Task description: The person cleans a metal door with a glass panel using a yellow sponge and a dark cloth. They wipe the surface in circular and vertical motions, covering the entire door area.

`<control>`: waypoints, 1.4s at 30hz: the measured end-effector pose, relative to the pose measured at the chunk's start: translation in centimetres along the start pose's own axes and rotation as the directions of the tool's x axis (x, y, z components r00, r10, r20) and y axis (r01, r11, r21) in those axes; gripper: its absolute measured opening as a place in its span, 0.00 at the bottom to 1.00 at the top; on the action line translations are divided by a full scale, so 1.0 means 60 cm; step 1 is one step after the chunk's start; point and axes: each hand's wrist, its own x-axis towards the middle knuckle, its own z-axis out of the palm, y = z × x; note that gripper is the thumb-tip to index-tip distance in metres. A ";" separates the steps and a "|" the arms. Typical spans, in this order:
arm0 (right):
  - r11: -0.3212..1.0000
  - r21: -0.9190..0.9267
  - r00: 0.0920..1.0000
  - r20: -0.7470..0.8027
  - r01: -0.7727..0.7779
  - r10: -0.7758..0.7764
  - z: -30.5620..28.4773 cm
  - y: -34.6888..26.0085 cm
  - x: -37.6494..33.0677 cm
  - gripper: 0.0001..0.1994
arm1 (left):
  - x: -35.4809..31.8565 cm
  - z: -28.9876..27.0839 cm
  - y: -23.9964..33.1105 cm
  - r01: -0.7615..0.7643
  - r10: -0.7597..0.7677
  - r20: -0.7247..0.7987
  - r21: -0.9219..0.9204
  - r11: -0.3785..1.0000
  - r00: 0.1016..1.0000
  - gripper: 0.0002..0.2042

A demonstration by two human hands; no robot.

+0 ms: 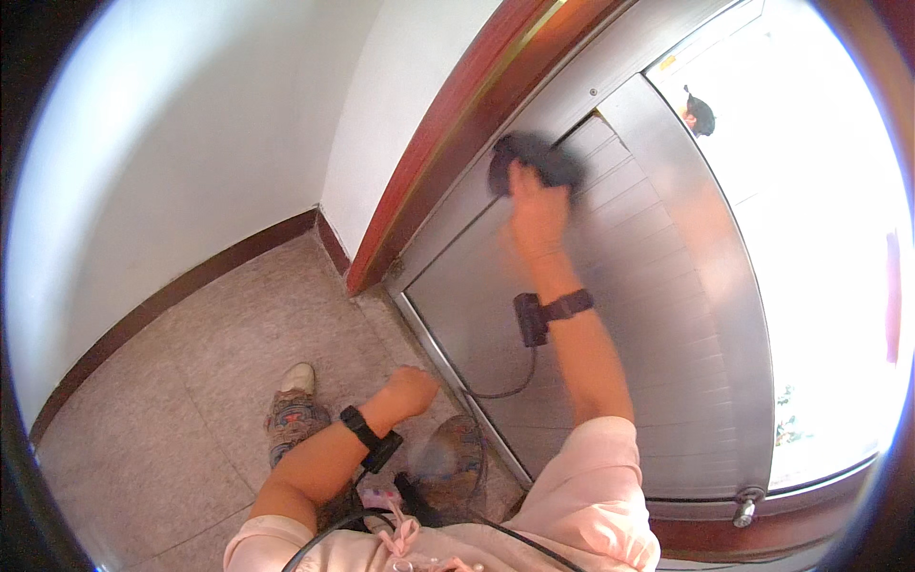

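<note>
My right hand [541, 217] presses a dark cloth [562, 170] against the upper part of a ribbed metal door [610, 305], close to its frame. The cloth is blurred, and its exact make cannot be told. The arm stretches up and away from me across the door. Lower down and to the left, my left hand [410, 391] is held closed in a fist, apart from the door. Nothing shows in it. A black strap with a small box and a cable sits on each wrist.
A red-brown door frame [419, 181] edges the door on the left, beside a white wall [229, 114]. A bright pane [810, 238] fills the right side, with a small dark shape in it. A round metal knob [746, 507] is at lower right. Tiled floor [172, 410] lies below.
</note>
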 end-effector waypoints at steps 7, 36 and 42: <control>0.960 -0.276 0.906 -0.417 -0.049 -0.074 -0.175 0.123 0.028 0.21 | -0.001 0.027 -0.013 -0.073 0.074 -0.040 0.040 0.997 0.996 0.07; 0.977 -0.214 0.999 -0.034 0.012 -0.019 -0.197 0.099 0.031 0.21 | -0.065 -0.009 -0.033 0.083 -0.082 -0.014 0.037 0.996 0.997 0.09; 0.950 -0.313 0.944 -0.317 -0.014 -0.091 -0.175 0.113 0.044 0.21 | -0.052 0.020 -0.033 -0.058 0.060 -0.048 0.037 0.998 0.997 0.08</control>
